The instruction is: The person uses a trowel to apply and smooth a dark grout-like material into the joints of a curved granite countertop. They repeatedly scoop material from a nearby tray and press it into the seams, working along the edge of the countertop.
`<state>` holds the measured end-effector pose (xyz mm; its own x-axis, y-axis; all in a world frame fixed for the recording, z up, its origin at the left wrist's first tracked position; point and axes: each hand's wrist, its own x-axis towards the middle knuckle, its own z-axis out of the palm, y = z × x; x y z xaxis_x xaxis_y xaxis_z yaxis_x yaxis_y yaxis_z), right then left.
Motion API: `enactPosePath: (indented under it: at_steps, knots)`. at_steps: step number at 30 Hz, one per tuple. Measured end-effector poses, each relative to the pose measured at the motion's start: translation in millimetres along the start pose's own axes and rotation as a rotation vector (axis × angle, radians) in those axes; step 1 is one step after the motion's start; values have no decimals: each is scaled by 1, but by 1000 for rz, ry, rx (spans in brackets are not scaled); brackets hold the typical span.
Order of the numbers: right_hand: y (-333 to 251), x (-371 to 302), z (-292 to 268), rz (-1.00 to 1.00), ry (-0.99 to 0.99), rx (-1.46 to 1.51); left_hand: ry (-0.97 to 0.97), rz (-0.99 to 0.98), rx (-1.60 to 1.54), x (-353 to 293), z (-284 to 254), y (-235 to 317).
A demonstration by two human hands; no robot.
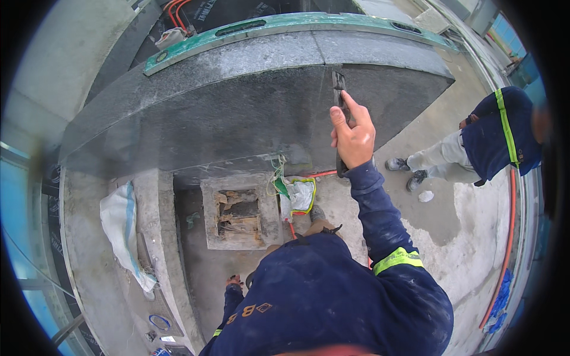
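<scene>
My right hand is closed around the handle of a narrow flat-bladed scraper, with the index finger laid along it. The scraper's blade lies against the upright face of a dark grey stone slab, at the vertical joint just below its top edge. My left hand hangs low beside my body, apart from the slab. It is small and partly covered, so its finger position is unclear. Along the slab's top rests a long green spirit level.
Below the slab is a concrete block with a broken cavity. A white and green bag hangs near my feet. At left, a white woven sack lies on a concrete ledge. Another person stands at right, near an orange hose.
</scene>
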<state>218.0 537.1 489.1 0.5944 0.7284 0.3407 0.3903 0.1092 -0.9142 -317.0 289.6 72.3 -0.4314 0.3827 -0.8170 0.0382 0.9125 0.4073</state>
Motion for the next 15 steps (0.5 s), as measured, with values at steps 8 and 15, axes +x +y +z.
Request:
enactPosePath:
  at_steps: [8,15]
  knots:
    - [70,12,42,-558,342,-327,47,41,-9,-5,-32,-2]
    - [84,33,55,-564,359,-233,109,-21,51,-26,-42,6]
